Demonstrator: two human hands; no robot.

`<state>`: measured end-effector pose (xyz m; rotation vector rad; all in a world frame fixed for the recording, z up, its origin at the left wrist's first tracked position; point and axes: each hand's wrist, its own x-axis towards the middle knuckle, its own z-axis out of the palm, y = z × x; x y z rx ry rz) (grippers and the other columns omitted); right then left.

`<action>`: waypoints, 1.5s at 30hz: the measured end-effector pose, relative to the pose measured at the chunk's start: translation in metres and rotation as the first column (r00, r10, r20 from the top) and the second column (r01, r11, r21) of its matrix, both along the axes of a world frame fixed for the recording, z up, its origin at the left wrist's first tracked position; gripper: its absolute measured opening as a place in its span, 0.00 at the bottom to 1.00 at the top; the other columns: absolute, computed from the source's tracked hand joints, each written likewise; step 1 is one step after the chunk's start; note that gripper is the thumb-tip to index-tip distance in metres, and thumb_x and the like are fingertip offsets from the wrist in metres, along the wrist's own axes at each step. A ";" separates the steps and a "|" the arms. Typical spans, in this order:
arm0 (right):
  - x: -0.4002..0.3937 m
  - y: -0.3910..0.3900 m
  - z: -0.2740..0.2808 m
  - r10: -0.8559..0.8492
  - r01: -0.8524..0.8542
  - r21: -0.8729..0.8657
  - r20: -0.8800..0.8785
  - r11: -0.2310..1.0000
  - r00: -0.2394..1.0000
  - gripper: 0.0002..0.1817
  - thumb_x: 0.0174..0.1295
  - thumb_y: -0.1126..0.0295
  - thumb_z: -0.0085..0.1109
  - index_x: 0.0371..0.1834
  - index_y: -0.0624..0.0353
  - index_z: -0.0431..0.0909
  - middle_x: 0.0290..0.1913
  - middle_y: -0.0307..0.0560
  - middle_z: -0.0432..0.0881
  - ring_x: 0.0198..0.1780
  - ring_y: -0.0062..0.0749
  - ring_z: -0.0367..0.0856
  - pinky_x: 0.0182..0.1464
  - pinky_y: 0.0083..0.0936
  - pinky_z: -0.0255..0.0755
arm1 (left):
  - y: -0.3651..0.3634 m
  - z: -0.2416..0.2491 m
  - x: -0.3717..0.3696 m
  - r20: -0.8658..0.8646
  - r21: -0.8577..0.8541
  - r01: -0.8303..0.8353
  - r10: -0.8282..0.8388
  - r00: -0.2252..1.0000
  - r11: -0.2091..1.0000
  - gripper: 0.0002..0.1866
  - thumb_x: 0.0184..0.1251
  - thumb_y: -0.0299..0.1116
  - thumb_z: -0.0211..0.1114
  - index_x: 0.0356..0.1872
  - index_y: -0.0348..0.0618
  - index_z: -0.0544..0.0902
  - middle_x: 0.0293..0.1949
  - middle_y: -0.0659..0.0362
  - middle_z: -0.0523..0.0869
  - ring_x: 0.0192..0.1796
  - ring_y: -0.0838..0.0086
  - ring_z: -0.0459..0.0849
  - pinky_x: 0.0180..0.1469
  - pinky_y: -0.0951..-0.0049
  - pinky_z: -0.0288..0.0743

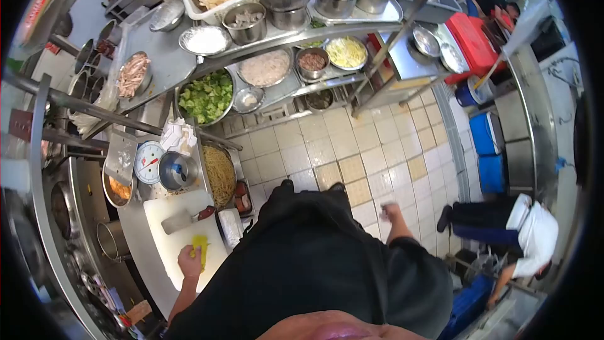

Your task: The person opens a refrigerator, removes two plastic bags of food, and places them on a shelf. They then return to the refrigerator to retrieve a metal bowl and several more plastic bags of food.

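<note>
My left hand [190, 262] is closed on a yellow cloth [200, 245] over the white cutting board [165, 247]. Just above the cloth, a cleaver [178, 222] with a reddish-brown handle lies flat on the board. Beside the board's right edge rests a white wrapped package [231, 226]. Out to my right, over the tiled floor, hangs my right hand [391, 213]. Its fingers are curled in, and whatever they may hold is too small to make out.
Beyond the board stand a dial scale [149, 162], a steel pot [178, 171] and a tray of noodles [218, 176]. Broccoli [206, 97] fills a bowl ahead, below shelves of several food bowls. A person in a white shirt [538, 236] bends at the right, near blue bins [491, 151].
</note>
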<state>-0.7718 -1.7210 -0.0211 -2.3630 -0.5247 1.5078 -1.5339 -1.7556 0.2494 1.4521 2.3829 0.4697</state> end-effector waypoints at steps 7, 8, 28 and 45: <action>0.023 -0.033 0.087 -0.267 0.214 -0.283 -0.163 0.935 0.950 0.13 0.61 0.65 0.57 0.44 0.61 0.74 0.37 0.48 0.77 0.33 0.43 0.82 0.28 0.40 0.76 | -0.096 -0.073 0.014 0.058 -0.373 -0.330 0.377 0.924 0.867 0.35 0.47 0.37 0.71 0.57 0.32 0.71 0.50 0.41 0.78 0.54 0.52 0.76 0.55 0.63 0.70; 0.041 -0.035 0.076 -0.289 0.237 -0.249 -0.200 0.939 0.936 0.12 0.60 0.65 0.57 0.42 0.60 0.74 0.34 0.48 0.77 0.31 0.41 0.82 0.27 0.39 0.76 | -0.105 -0.087 0.020 -0.190 -0.417 -0.318 0.261 0.947 0.851 0.46 0.41 0.38 0.74 0.63 0.28 0.63 0.54 0.39 0.75 0.58 0.51 0.73 0.58 0.62 0.69; 0.237 0.105 0.086 -0.339 0.378 0.163 -0.225 0.911 0.913 0.22 0.58 0.65 0.58 0.55 0.61 0.71 0.38 0.44 0.80 0.33 0.31 0.82 0.29 0.25 0.74 | 0.276 -0.112 0.396 0.294 -0.139 0.614 -0.560 0.775 0.777 0.16 0.58 0.26 0.60 0.48 0.34 0.77 0.52 0.46 0.75 0.50 0.56 0.77 0.51 0.64 0.72; 0.354 -0.073 0.079 -0.626 0.632 -0.019 -0.162 0.775 0.763 0.15 0.60 0.65 0.55 0.49 0.56 0.73 0.40 0.45 0.76 0.35 0.36 0.82 0.27 0.33 0.76 | 0.575 0.001 1.072 0.514 0.678 0.686 -0.838 -0.186 0.263 0.09 0.61 0.19 0.57 0.41 0.35 0.81 0.43 0.54 0.82 0.43 0.70 0.82 0.46 0.75 0.74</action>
